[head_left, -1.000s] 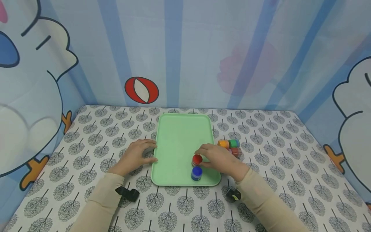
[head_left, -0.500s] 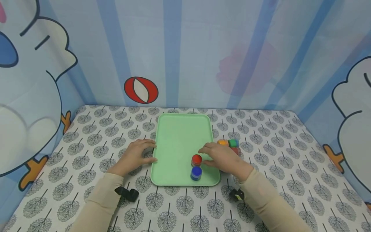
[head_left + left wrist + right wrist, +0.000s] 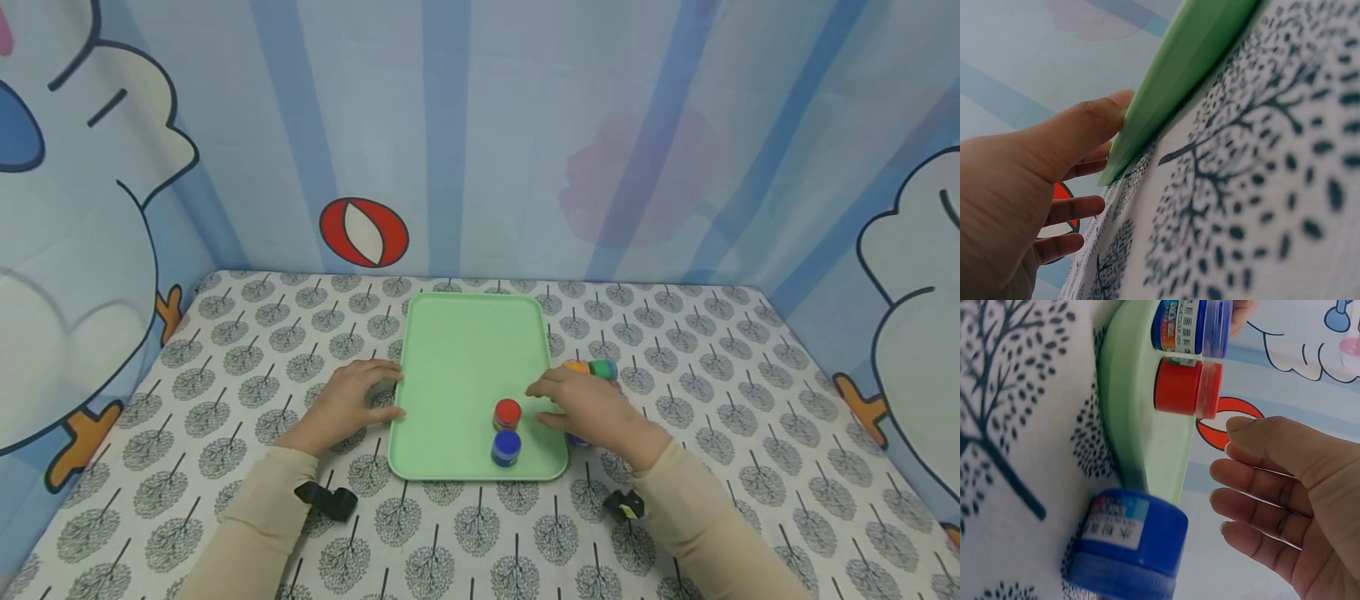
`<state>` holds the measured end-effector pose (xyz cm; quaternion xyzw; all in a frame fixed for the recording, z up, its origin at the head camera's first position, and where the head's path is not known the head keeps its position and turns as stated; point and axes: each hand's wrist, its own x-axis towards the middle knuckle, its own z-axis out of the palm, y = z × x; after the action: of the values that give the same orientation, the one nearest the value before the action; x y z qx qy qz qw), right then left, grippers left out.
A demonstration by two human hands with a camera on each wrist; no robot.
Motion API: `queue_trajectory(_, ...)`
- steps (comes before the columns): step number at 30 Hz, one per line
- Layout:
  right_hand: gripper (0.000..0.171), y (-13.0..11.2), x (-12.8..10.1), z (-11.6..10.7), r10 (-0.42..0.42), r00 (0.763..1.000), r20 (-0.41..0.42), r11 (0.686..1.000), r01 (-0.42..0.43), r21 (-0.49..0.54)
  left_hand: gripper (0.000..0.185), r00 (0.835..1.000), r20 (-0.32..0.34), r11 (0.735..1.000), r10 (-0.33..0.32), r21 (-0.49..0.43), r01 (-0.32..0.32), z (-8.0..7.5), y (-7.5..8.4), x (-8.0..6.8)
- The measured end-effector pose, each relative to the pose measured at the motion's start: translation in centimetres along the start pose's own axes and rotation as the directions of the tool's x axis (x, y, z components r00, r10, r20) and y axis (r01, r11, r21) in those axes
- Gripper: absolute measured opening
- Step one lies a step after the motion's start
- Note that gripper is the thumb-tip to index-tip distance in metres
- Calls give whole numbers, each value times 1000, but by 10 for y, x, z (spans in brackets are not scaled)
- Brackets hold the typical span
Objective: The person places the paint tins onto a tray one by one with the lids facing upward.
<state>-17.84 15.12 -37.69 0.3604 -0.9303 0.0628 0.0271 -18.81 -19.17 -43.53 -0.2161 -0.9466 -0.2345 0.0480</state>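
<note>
A red paint jar (image 3: 507,414) stands upright on the green tray (image 3: 468,346), right behind a blue paint jar (image 3: 506,448). My right hand (image 3: 588,408) hovers over the tray's right edge, fingers loosely bent and apart from the red jar, holding nothing. In the right wrist view, a second blue paint jar (image 3: 1129,544) lies on its side on the cloth outside the tray, below that hand; the head view shows only a sliver of it. At the tray's left edge, my left hand (image 3: 348,404) touches the rim with thumb and fingertips, as the left wrist view shows.
Beyond my right hand, an orange paint jar (image 3: 576,367) and a green paint jar (image 3: 602,370) lie on the tree-patterned tablecloth (image 3: 720,467), partly covered by the hand. A printed curtain (image 3: 510,142) hangs behind the table.
My right hand has let go of the red paint jar and drawn away to the right. The red jar stays where it stood. The left hand keeps its place at the rim.
</note>
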Motion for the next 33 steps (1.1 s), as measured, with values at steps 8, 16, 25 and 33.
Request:
queue_trajectory(8,29,7,-7,0,-12,999,-46,1000,12,-8,52,1000,-6,1000,3,0,-3,-1,0,0)
queue_trajectory(16,30,13,-16,0,23,999,-44,1000,-22,17,53,1000,1,1000,0,-7,0,-1,1,0)
queue_trajectory(25,28,18,-28,-1,72,996,-54,997,-70,36,54,1000,1,1000,5,-11,-5,-1,0,0)
queue_trajectory(33,30,22,-36,-2,91,995,-51,995,-88,46,54,1000,5,1000,1,-16,-1,-1,0,0)
